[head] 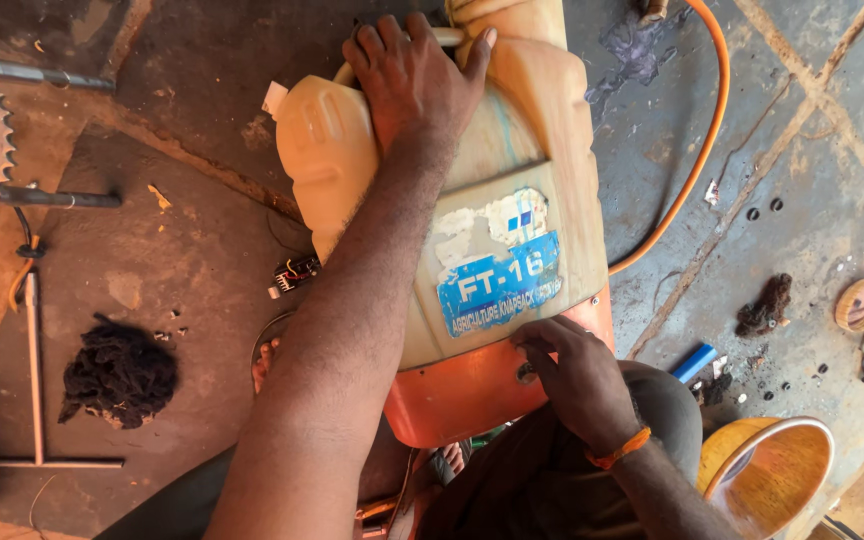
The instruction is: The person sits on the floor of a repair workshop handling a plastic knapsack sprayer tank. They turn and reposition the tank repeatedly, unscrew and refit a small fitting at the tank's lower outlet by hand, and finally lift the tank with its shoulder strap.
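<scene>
Sprayer tank (492, 200) tilted on floor; left hand (414, 75) fingers curled around top handle, right hand (572, 370) fingers pinching at orange base (462, 395); grip slip could topple tank.

Warm daylight fills the scene, seemingly from the upper right, where the concrete floor (812, 150) looks pale and washed. The left side lies dimmer and browner. Shadows stay soft. The sprayer tank (512, 150) is sharp; the frame's edges bend slightly and blur.

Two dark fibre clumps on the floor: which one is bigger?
The left clump, beside the thin metal rod, is clearly bigger. The other clump lies on the right, near the blue tube.
</scene>
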